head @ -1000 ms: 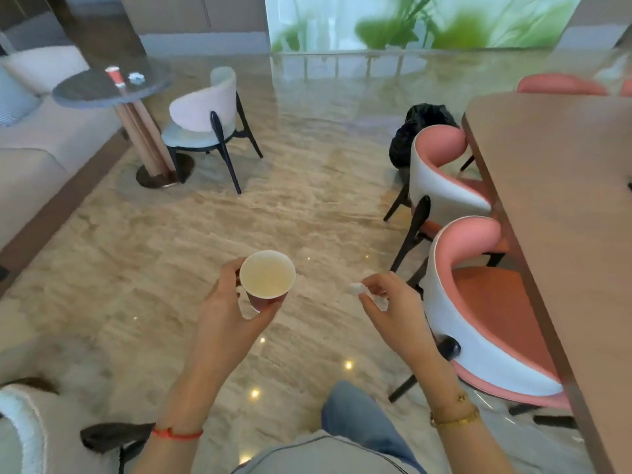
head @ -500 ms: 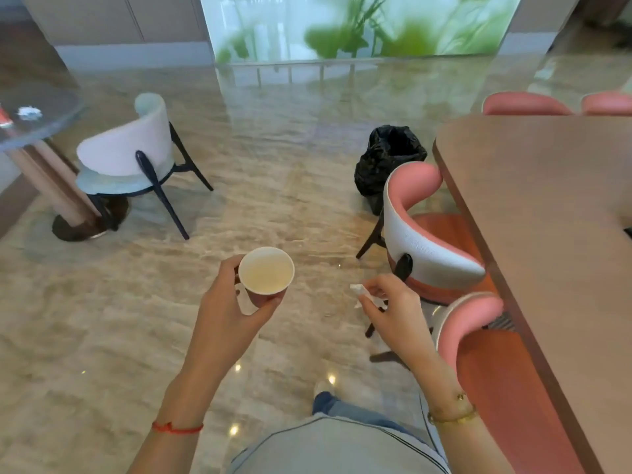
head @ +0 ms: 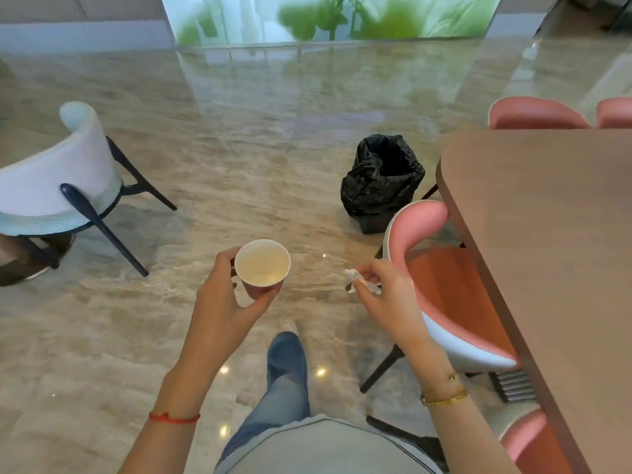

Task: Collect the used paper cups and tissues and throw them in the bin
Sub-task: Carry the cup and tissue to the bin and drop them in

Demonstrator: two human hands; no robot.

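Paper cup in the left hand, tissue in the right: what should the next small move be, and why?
Probably a step forward to the bin. The left hand grips the paper cup and the right hand pinches the crumpled tissue, so both are collected. The bin, lined with a black bag, stands ahead on the floor beside the pink chair, apart from both hands.
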